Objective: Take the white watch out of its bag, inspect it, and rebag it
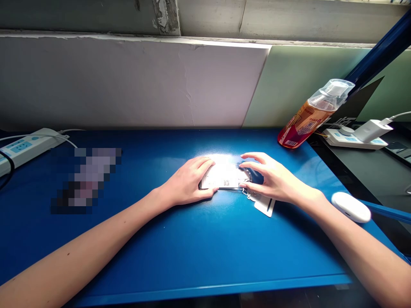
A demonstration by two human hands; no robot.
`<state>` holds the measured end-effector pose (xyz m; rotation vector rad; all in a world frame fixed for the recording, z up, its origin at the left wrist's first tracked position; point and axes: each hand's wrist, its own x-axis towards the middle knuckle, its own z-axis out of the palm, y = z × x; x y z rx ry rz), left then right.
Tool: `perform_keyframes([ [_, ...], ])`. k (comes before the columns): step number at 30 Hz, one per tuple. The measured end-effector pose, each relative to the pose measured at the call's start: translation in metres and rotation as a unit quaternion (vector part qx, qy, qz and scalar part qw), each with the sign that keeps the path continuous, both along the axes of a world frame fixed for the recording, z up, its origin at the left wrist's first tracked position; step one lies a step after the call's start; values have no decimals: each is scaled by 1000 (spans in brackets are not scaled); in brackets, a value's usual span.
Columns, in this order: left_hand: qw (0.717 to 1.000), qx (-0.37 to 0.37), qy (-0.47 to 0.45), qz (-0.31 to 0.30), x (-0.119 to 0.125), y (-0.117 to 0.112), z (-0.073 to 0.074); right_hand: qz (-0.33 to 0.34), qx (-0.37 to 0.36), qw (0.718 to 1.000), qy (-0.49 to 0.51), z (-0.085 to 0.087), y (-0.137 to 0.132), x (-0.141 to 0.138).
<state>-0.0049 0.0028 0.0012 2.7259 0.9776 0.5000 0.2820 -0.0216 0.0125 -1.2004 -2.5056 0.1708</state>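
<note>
In the middle of the blue desktop lies a flat white packet (228, 179) with a small printed code, its upper part washed out by glare. My left hand (192, 179) is closed round its left end, thumb along the near edge and fingers along the far side. My right hand (272, 175) is curved around the right end, fingers and thumb apart; whether the fingertips touch the packet, I cannot tell. Beneath that hand is a small chain (248, 193), and beside it a white slotted tag (265, 205) lies on the desk, partly covered.
A spray bottle (305, 119) with orange-red liquid stands at the back right. A white oval case (351, 207) sits near my right forearm. Power strips lie at left (28, 147) and far right (356, 139). A pixelated object (90, 179) is left of my hands.
</note>
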Motion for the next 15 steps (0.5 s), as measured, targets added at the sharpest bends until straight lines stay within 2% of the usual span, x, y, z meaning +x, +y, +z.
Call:
perform_keyframes([
  [9, 1000, 14, 9, -1, 0, 0, 1, 2, -32, 999, 41, -11, 0, -8],
  [15, 1000, 14, 9, -1, 0, 0, 0, 0, 4, 999, 35, -8, -2, -12],
])
